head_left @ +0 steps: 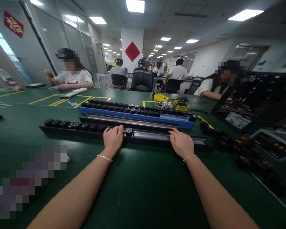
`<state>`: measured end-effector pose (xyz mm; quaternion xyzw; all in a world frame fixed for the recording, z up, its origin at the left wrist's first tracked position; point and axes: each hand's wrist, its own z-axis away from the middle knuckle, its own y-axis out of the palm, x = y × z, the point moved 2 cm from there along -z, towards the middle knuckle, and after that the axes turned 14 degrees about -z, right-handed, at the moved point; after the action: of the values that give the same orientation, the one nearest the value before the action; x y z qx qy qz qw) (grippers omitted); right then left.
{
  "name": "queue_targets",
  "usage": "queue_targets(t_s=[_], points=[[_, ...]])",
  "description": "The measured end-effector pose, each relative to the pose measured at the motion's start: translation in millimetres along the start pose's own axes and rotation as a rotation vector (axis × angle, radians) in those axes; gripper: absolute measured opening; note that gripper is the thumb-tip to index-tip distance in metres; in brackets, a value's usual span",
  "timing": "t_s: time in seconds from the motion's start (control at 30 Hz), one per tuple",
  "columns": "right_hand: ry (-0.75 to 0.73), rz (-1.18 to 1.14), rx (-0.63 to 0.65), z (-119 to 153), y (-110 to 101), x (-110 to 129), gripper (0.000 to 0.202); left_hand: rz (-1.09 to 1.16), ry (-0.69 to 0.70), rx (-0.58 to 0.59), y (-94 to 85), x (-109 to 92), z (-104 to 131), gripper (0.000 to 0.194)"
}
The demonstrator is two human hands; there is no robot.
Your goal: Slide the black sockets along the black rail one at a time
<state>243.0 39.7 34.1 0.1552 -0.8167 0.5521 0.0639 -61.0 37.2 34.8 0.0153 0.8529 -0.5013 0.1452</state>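
Note:
A long black rail (149,135) with a metal-lined channel lies across the green table before me. Several small black socket-like modules (83,126) sit in its left part. My left hand (113,138) is closed on the rail just right of that row, its fingers partly hiding the spot. Right beside its fingertips a single module (129,131) with a lighter face stands in the channel. Further right, my right hand (182,143) grips the rail with its fingers over the channel and the thumb at the near edge; its underside is hidden.
Behind lie another channelled rail (133,121) and a blue rail (135,117) full of modules. Loose modules (248,152) and a grey-black box (271,143) are at right. Yellow trays (161,97) and a metal dish (163,104) stand farther back. People sit at both sides.

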Motion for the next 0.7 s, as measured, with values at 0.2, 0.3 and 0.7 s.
queue_targets(t_s=[0.2,0.3,0.7], points=[[0.001,0.007,0.004,-0.2,0.3,-0.5,0.043,0.003,0.039,0.000,1.3,-1.3,0.8,0.046],[-0.004,0.011,-0.001,-0.2,0.9,-1.2,0.042,0.014,0.061,0.005,0.9,-2.7,1.7,0.045],[0.003,0.000,-0.001,0.0,-0.1,0.4,0.043,0.059,0.106,0.033,-0.8,-5.0,3.2,0.044]])
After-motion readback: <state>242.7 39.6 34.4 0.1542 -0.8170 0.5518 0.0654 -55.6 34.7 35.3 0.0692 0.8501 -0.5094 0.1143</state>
